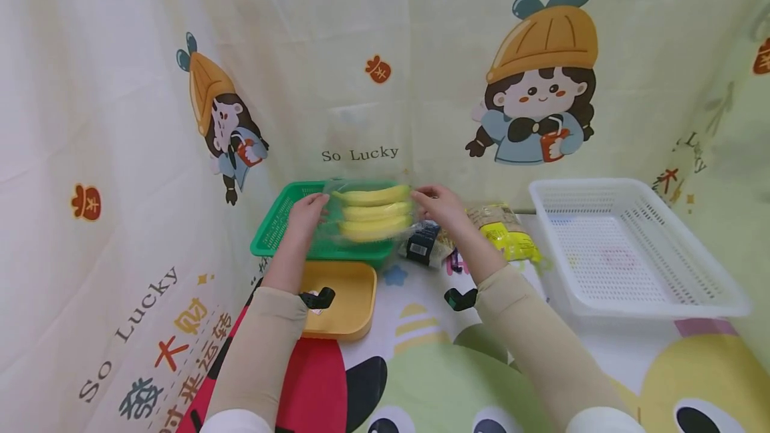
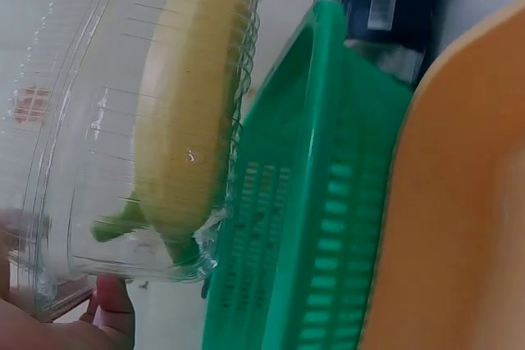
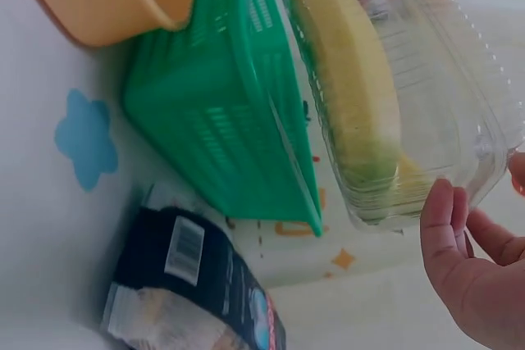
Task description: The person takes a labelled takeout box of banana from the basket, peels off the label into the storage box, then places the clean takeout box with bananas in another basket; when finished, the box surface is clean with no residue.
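Note:
A clear plastic clamshell box of bananas point(image 1: 374, 212) is held up over the green basket point(image 1: 265, 239) in the head view. My left hand point(image 1: 308, 212) grips the box's left end, and my right hand point(image 1: 442, 206) grips its right end. In the left wrist view, fingers point(image 2: 113, 309) hold the end of the box near the green banana stems. The right wrist view has the right fingertips point(image 3: 443, 211) pinching the opposite end of the box. Yellow bananas point(image 3: 353, 79) show through its ribbed side. The green basket point(image 3: 189, 120) stands below and beside the box.
A yellow-orange tray point(image 1: 361, 293) sits in front of the green basket. Right of the basket are a dark-labelled packet point(image 1: 423, 244) and a yellow packet point(image 1: 511, 239). A white perforated basket point(image 1: 734, 299) stands farther right. A printed cloth point(image 1: 421, 112) hangs behind.

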